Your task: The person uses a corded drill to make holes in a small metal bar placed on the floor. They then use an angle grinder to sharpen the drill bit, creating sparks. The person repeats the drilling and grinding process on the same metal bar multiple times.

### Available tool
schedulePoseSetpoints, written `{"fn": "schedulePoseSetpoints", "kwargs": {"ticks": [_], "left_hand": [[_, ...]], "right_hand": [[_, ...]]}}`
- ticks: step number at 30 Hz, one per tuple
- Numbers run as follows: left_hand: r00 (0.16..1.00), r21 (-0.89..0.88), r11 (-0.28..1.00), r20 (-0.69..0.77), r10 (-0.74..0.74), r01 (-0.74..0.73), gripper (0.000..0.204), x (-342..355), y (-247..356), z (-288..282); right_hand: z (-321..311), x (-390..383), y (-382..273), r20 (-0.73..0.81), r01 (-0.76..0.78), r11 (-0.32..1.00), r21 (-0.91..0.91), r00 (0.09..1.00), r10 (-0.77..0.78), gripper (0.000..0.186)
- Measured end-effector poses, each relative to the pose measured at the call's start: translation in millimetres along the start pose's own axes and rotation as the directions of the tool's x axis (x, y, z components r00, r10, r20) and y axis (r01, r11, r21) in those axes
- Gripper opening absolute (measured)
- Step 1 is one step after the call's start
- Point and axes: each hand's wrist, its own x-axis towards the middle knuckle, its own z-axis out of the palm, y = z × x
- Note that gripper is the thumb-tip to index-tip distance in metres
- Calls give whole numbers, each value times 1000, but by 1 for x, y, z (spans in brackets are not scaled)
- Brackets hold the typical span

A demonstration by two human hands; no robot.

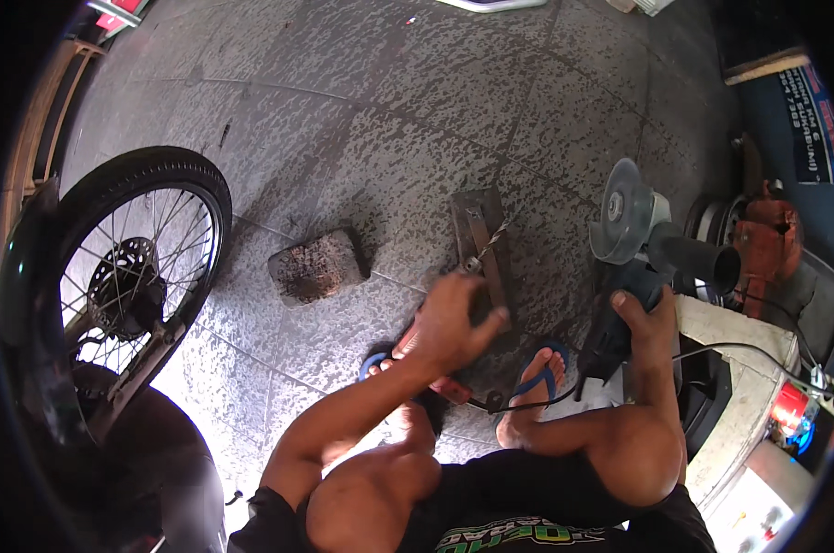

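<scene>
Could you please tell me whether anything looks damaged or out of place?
Perhaps the rough brown rectangular block right of the black-tyred spoked wheel: its top looks pitted, worn and uneven.

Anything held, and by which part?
Right hand: the grinder, by its dark body. Left hand: over the drill; grip can't be told.
</scene>
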Motion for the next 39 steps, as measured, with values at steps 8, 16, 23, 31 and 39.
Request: {"fn": "schedulePoseSetpoints", "kwargs": {"ticks": [8, 16, 23, 31, 39], "left_hand": [[723, -517, 646, 686, -79, 561, 58, -2, 61, 36], [860, -557, 715, 496, -121, 422, 66, 5, 64, 54], [894, -559, 739, 428, -131, 376, 86, 29, 79, 62], [929, -53, 965, 291, -229, 255, 70, 68, 82, 55], [966, 253, 938, -167, -199, 237, 65, 14, -32, -1]], "right_hand": [[31, 25, 17, 65, 153, 942, 298, 982, -180, 47], [29, 42, 19, 247, 55, 917, 395, 955, -163, 55], [39, 79, 51, 479, -339, 728, 596, 878, 17, 59], [40, 145, 59, 239, -204, 975, 83, 954, 179, 63], [-12, 272, 79, 55, -213, 977, 17, 976, 212, 83]]}}
